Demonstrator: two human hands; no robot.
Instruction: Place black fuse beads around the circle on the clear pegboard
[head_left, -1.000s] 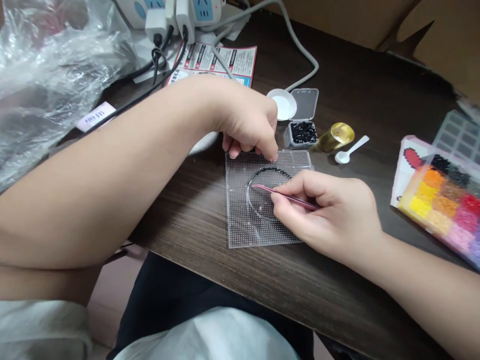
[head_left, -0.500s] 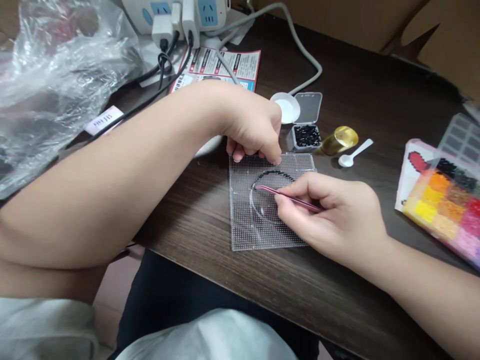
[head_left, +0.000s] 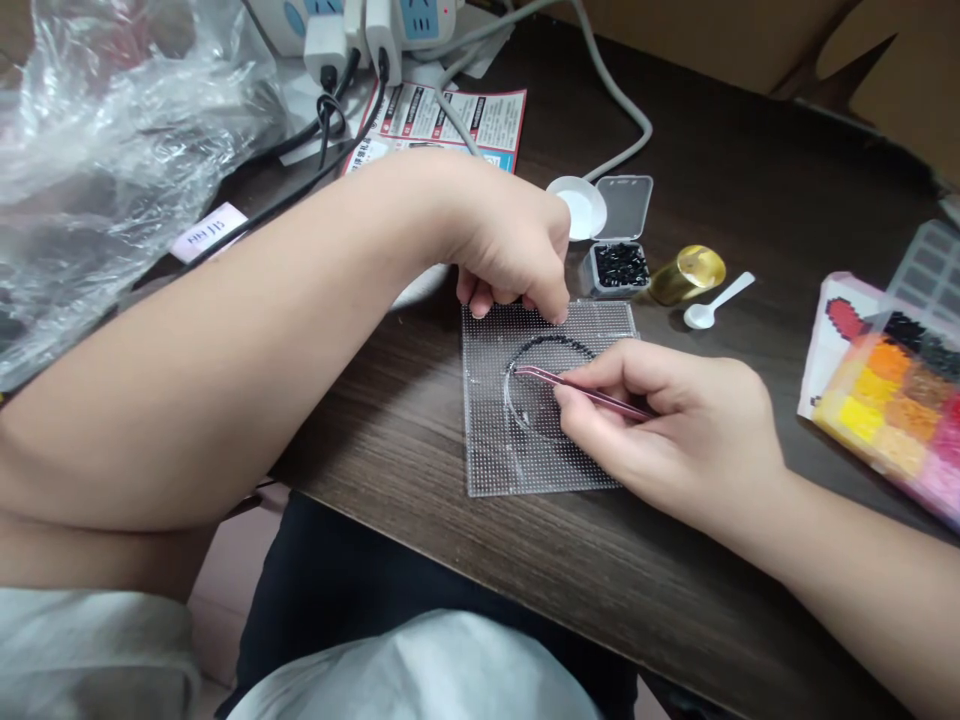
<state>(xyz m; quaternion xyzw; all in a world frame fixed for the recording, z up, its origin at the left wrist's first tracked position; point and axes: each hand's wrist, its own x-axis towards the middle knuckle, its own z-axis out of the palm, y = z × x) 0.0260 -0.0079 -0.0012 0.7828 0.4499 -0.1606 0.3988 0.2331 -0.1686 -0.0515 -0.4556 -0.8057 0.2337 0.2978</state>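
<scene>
pink tweezers [head_left: 544, 376] slant over the pegboard [head_left: 491, 455] (desk [head_left: 390, 450] showing past its edges)

No text can be read with certainty. A small white label [head_left: 208, 232] beside the crumpled clear plastic [head_left: 135, 170] carries a short line of purple handwriting, too blurred to make out. A red-edged leaflet [head_left: 491, 118] on the table [head_left: 720, 140] shows rows of printed Chinese characters, too small to read.

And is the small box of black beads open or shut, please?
Open: the small box has its clear lid swung back, its black beads uncovered.
</scene>
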